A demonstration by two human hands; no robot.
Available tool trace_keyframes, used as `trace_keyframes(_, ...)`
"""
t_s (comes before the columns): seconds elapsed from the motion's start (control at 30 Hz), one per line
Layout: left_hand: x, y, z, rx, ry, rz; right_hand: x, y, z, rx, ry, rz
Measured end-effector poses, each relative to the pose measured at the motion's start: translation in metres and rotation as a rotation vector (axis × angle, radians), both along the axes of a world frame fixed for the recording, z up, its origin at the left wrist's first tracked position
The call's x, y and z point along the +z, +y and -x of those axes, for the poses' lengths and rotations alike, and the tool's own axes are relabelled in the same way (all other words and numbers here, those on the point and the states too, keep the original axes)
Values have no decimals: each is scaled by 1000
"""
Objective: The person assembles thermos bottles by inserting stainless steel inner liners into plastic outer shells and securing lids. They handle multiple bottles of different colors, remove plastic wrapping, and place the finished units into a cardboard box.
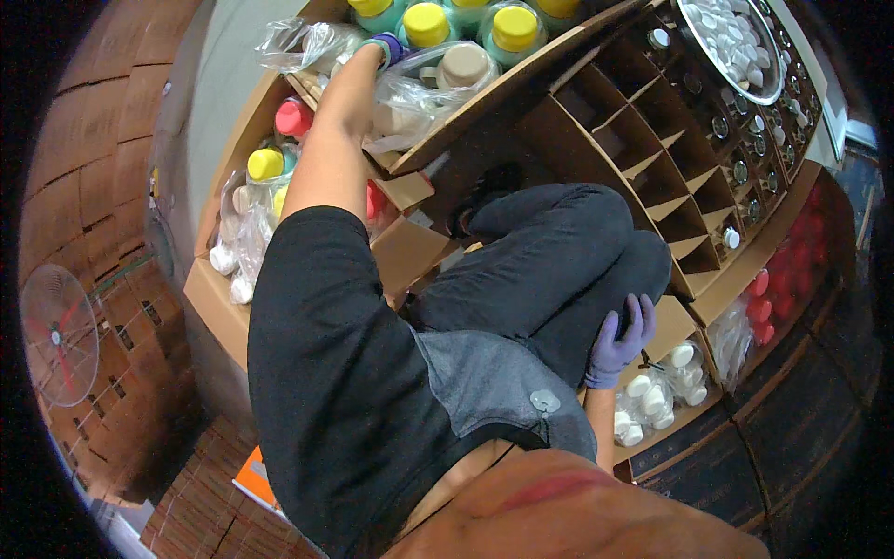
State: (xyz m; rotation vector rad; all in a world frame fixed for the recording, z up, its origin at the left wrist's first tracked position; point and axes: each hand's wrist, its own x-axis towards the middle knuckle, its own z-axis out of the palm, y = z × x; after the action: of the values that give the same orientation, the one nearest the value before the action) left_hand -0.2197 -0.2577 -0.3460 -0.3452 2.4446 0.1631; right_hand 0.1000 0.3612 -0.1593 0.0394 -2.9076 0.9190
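Note:
My left arm stretches to the far side, where my left hand (pixel 389 48), in a purple glove, is partly turned away among clear plastic bags (pixel 402 102). Its fingers are mostly hidden, so any grip does not show. Just beyond it stand teal bottles with yellow caps (pixel 426 25); a beige capped container (pixel 463 67) lies in the bag beside it. My right hand (pixel 622 343), also gloved in purple, rests against my dark-trousered leg (pixel 559 252) with fingers spread and nothing held.
An open carton (pixel 216 326) at left holds bagged bottles with red, yellow and white caps. To the right stand a divided carton (pixel 652 172) with clear bottles and a metal bowl (pixel 778 88) of white caps. Bagged white-capped bottles (pixel 652 401) lie near my right forearm. A fan (pixel 58 335) stands far left.

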Motion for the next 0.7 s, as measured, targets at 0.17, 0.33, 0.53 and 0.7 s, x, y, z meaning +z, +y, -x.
trace_keyframes(0.17,20,13,2,83,102,-78,1,-4,-6,-25,22,-14)
trace_keyframes(0.33,17,-27,27,73,266,152,1,-5,-3,-19,-6,9)
trace_keyframes(0.53,-27,-72,33,81,676,-334,-8,-3,8,-2,-11,54)
trace_keyframes(0.7,-40,-52,39,269,412,-316,-3,-11,13,-15,17,-1)
